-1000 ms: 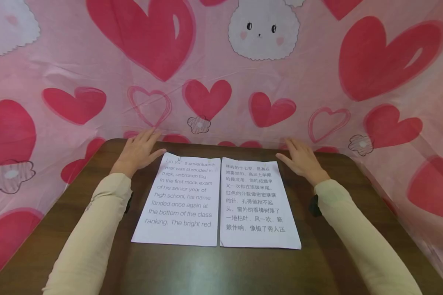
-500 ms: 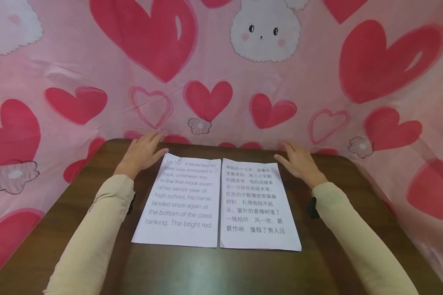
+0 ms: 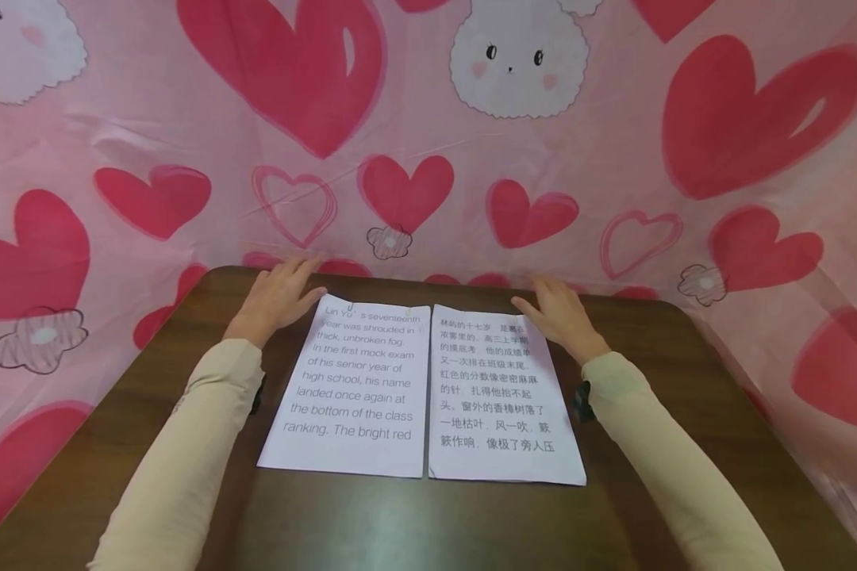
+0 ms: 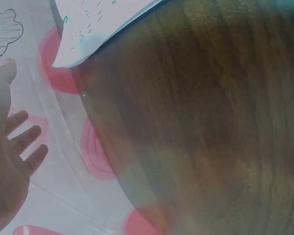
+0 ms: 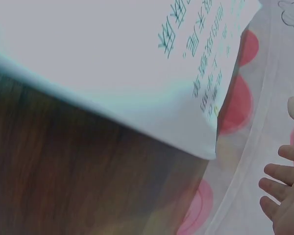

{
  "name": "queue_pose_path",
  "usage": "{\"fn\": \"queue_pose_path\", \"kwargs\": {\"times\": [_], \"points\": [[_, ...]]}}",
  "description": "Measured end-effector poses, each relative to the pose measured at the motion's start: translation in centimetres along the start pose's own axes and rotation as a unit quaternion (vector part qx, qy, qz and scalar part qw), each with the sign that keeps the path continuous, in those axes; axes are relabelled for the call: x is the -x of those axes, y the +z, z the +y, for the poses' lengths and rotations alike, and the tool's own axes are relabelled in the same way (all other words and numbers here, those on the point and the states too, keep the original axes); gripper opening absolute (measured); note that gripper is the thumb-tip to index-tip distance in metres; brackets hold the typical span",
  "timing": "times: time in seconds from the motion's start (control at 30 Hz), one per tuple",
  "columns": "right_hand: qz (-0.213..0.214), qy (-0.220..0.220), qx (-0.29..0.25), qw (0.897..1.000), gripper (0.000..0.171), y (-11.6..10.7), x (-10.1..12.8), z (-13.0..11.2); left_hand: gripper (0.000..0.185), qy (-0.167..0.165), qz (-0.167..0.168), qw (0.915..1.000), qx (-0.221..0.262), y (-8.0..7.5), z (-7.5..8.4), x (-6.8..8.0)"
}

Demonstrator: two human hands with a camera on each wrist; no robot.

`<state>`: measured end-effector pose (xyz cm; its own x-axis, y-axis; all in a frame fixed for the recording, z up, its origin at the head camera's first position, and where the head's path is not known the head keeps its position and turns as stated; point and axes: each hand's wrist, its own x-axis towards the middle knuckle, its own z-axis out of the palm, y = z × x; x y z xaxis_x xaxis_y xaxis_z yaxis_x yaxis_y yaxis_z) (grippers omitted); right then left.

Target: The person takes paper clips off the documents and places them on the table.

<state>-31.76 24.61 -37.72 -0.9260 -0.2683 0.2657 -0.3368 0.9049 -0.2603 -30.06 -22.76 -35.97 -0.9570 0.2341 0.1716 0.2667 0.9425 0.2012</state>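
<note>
Two clipped stacks of white paper lie side by side on the table. The left stack (image 3: 343, 396) bears large English print, and the right stack (image 3: 503, 404) bears Chinese print. My left hand (image 3: 274, 301) is just left of the English stack's top corner, its thumb near that corner. In the head view my right hand (image 3: 560, 317) overlaps the upper right edge of the Chinese stack; whether it touches the paper I cannot tell. Both wrist views show spread fingers with nothing held, on the left hand (image 4: 12, 147) and the right hand (image 5: 286, 191).
The dark wooden table (image 3: 414, 523) has a rounded far edge just beyond the hands. A pink cloth (image 3: 414, 103) printed with red hearts and white rabbit faces hangs behind it and along the sides. Small clips (image 3: 351, 308) sit at the papers' top edges.
My right hand has moved left, from beside the Chinese stack to over its upper right edge. The left hand has shifted only slightly right. The papers stay put.
</note>
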Motion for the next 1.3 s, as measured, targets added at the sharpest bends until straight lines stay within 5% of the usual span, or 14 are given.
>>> {"fn": "queue_pose_path", "kwargs": {"times": [1.3], "points": [[-0.068,0.036,-0.088,0.993,0.068,5.3,-3.0,-7.8,0.067,-0.044,-0.066,0.9951,0.059,2.6,0.0,0.1]]}}
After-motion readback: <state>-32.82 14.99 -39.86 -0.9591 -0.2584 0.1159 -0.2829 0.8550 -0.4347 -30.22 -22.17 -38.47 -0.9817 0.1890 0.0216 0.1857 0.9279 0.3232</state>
